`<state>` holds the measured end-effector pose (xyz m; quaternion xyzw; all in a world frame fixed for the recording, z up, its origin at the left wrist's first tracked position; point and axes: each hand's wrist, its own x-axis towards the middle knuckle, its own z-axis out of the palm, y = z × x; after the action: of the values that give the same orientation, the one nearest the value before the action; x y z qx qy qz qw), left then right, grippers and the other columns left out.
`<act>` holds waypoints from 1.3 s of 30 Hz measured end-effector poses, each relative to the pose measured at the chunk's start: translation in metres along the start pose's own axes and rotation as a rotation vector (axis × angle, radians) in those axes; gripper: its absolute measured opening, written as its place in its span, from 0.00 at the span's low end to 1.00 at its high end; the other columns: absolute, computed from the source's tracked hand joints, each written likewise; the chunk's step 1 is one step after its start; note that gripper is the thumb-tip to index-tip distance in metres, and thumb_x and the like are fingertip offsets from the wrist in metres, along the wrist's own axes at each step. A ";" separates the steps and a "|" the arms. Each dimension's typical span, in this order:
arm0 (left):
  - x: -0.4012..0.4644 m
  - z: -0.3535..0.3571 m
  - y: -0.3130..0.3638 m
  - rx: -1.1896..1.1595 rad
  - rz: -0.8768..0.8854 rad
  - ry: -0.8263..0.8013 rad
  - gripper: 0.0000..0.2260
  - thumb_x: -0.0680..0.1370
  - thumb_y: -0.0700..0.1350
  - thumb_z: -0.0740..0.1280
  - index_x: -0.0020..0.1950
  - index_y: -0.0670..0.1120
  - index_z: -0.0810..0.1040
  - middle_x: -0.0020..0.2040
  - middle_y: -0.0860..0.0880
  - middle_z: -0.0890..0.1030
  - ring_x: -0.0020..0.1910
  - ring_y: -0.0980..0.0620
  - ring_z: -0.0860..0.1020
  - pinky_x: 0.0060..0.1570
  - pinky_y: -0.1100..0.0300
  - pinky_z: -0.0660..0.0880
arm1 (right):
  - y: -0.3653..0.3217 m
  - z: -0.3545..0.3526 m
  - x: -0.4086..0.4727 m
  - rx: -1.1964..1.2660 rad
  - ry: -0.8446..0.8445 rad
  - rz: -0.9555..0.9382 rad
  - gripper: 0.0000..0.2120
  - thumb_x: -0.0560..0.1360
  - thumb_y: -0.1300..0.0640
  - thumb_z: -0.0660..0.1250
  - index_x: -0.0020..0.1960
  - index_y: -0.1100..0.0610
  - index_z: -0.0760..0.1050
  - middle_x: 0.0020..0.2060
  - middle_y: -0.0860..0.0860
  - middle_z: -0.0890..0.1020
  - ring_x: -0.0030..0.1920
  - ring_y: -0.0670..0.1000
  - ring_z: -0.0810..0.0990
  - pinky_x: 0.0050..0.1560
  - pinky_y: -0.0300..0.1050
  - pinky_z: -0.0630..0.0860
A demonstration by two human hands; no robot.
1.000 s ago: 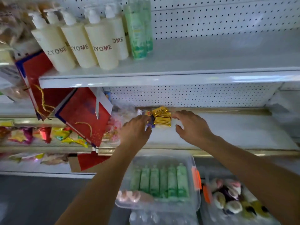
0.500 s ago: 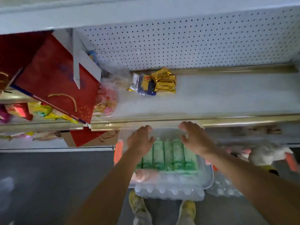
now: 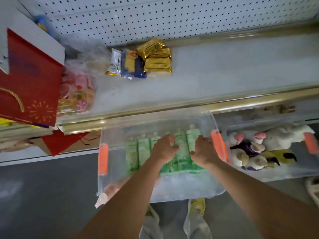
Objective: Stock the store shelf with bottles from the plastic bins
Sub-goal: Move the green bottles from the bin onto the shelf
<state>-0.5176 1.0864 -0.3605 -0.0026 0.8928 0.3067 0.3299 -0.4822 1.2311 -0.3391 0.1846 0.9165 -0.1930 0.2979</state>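
Note:
A clear plastic bin (image 3: 155, 120) with orange latches stands on the floor under the shelf's front rail. Several pale green bottles (image 3: 136, 152) lie side by side in it. Both my hands are down inside the bin. My left hand (image 3: 164, 149) curls its fingers over a bottle in the middle of the row. My right hand (image 3: 204, 150) wraps the rightmost green bottle (image 3: 191, 133), thumb on its left side. The white shelf (image 3: 224, 69) above the bin is bare on its right half.
Gold and blue packets (image 3: 155, 59) lie at the shelf's back, red gift bags (image 3: 29, 80) and a wrapped pink item (image 3: 77, 94) at its left. A gold rail (image 3: 250, 99) edges the shelf. A second clear bin (image 3: 255, 125) of assorted bottles stands to the right. My shoes (image 3: 196, 206) are below.
My hands came back from the packets on the shelf and dropped into the bin onto the green bottles. My view tilted down from the upper shelf to the bins.

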 end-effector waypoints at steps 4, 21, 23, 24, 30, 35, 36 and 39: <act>0.025 0.011 0.013 -0.122 0.021 -0.009 0.17 0.79 0.44 0.65 0.67 0.43 0.73 0.64 0.45 0.78 0.64 0.47 0.76 0.64 0.57 0.70 | 0.000 0.017 0.007 0.073 0.031 0.030 0.25 0.76 0.57 0.65 0.67 0.65 0.60 0.65 0.62 0.68 0.67 0.62 0.68 0.63 0.51 0.68; 0.072 0.032 0.051 -0.195 -0.172 -0.148 0.20 0.77 0.45 0.61 0.69 0.53 0.70 0.68 0.43 0.70 0.68 0.43 0.67 0.65 0.52 0.69 | 0.012 0.036 0.012 0.247 0.140 0.018 0.32 0.70 0.66 0.68 0.71 0.61 0.58 0.65 0.57 0.67 0.66 0.57 0.66 0.64 0.48 0.68; 0.067 0.026 0.047 -0.291 -0.201 -0.110 0.25 0.74 0.46 0.66 0.71 0.55 0.69 0.69 0.45 0.70 0.66 0.44 0.71 0.66 0.51 0.70 | 0.013 0.038 0.011 0.282 0.152 0.021 0.32 0.69 0.67 0.68 0.70 0.60 0.59 0.63 0.56 0.68 0.65 0.56 0.67 0.62 0.47 0.69; 0.064 0.024 0.045 -0.321 -0.199 -0.092 0.26 0.73 0.47 0.68 0.71 0.55 0.70 0.69 0.45 0.72 0.65 0.45 0.72 0.66 0.51 0.69 | 0.013 0.039 0.011 0.294 0.156 0.018 0.32 0.69 0.67 0.68 0.69 0.60 0.59 0.63 0.56 0.68 0.64 0.55 0.67 0.60 0.47 0.69; 0.042 0.020 0.026 -0.686 -0.185 -0.026 0.19 0.73 0.44 0.73 0.64 0.45 0.78 0.58 0.46 0.81 0.57 0.50 0.78 0.58 0.57 0.73 | 0.011 0.043 0.015 0.284 0.110 0.011 0.26 0.73 0.61 0.67 0.68 0.59 0.61 0.60 0.57 0.68 0.62 0.57 0.67 0.59 0.48 0.67; 0.024 0.019 0.018 -0.885 -0.170 -0.136 0.14 0.74 0.40 0.72 0.57 0.53 0.79 0.56 0.48 0.82 0.54 0.50 0.81 0.51 0.55 0.79 | 0.018 0.036 0.014 0.470 -0.007 -0.019 0.29 0.69 0.58 0.70 0.66 0.56 0.61 0.52 0.54 0.75 0.48 0.54 0.78 0.40 0.46 0.73; 0.019 0.018 0.018 -0.932 -0.164 -0.176 0.16 0.73 0.39 0.73 0.56 0.55 0.79 0.54 0.49 0.82 0.50 0.52 0.82 0.45 0.58 0.80 | 0.021 0.033 0.014 0.503 -0.025 -0.037 0.30 0.69 0.58 0.71 0.66 0.56 0.62 0.52 0.52 0.75 0.45 0.50 0.78 0.37 0.42 0.72; 0.007 0.014 0.018 -0.889 -0.104 -0.195 0.23 0.70 0.35 0.75 0.61 0.53 0.77 0.49 0.51 0.84 0.44 0.55 0.84 0.38 0.61 0.80 | 0.026 0.021 0.008 0.618 -0.064 -0.054 0.30 0.67 0.58 0.75 0.65 0.54 0.68 0.53 0.49 0.78 0.46 0.44 0.78 0.36 0.35 0.72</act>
<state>-0.5184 1.1103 -0.3632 -0.1600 0.6380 0.6420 0.3940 -0.4665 1.2451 -0.3662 0.2357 0.8091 -0.4762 0.2512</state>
